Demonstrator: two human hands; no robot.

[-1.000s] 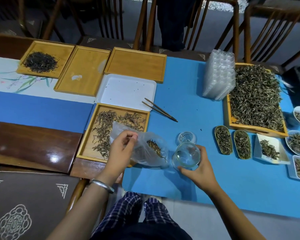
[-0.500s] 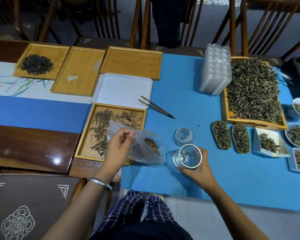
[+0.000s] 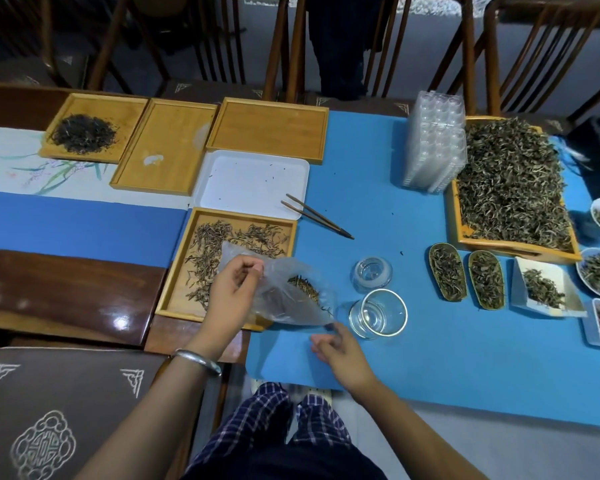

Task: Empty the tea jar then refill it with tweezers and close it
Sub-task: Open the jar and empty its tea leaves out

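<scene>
Now pinching a clear bag (image 3: 291,299) of tea by its top edge with the left hand (image 3: 232,289), over the near tray (image 3: 174,299). Right hand (image 3: 340,348) loosely curled at the bag's near corner; contact unclear. Jar (image 3: 378,313) empty, upright on the blue surface (image 3: 430,368), just right. Lid (image 3: 371,273) behind it; tweezers (image 3: 317,216) farther back.

Left hand (image 3: 234,284) pinches top of plastic bag (image 3: 291,296) holding some tea. Right hand (image 3: 340,348) at bag's lower corner. Empty glass jar (image 3: 378,313) upright beside; lid (image 3: 371,273) behind it.
</scene>
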